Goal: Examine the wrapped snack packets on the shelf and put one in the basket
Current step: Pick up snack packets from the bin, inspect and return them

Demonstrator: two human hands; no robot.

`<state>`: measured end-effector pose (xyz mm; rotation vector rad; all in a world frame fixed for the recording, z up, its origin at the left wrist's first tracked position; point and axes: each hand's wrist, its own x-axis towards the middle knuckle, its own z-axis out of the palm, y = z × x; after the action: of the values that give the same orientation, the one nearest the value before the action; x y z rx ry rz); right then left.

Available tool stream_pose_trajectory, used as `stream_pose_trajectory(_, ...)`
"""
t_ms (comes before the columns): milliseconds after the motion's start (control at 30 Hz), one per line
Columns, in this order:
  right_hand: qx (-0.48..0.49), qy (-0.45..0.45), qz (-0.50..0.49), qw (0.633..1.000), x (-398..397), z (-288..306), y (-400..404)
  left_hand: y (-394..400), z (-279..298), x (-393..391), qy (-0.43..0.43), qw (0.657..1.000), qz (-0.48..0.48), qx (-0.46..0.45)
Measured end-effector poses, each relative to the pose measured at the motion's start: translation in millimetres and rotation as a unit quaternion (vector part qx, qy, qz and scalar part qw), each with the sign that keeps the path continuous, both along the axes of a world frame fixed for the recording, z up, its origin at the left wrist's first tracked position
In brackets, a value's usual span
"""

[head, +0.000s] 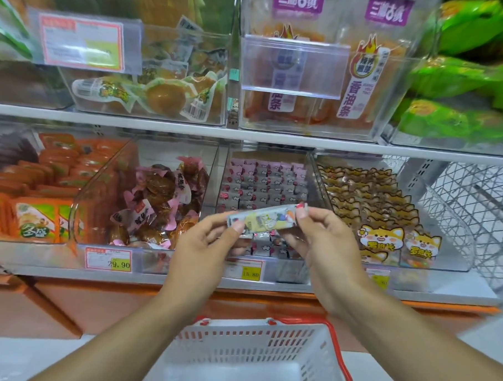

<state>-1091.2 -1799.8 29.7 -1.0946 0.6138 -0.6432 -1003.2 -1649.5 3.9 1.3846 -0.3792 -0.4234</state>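
So, white basket [254, 351] at 6 o'clock, apparently empty, directly below both hands. Left hand [204, 243] and right hand [323, 239] each pinch one end of a slim snack packet [265, 218], held level before the shelf bins [261, 190] at 12. Examining step: keep the fingertip pinch light, rotate the label upward, then release straight down.

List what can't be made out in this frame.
- Packet print: head view, too small and blurred; left hand and right hand pinch and cover its ends.
- Basket floor: its near part is cut off by the bottom edge.
- Upper left price tag: blurred.
- Green bags, top right: motion-blurred, partly cut off by the frame edge.
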Motion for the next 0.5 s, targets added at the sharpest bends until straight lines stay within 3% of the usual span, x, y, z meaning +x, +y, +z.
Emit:
stream_pose_trajectory(233, 0.080, 0.013, 0.080, 0.993, -1.5, 0.3, -10.7, 7.3, 3.6, 8.4, 0.145, 0.985, -0.006, -0.093)
stream_pose_trajectory(367, 0.047, 0.029, 0.085, 0.995, 0.6, -2.4, -12.5, 9.5, 2.1, 11.1, 0.145, 0.985, 0.021, -0.090)
stream_pose_trajectory(500, -0.054, 0.027, 0.119, 0.991, -1.6, -3.0, -11.7, 9.8, 0.3, 13.2, 0.154, 0.983, 0.036, -0.090)
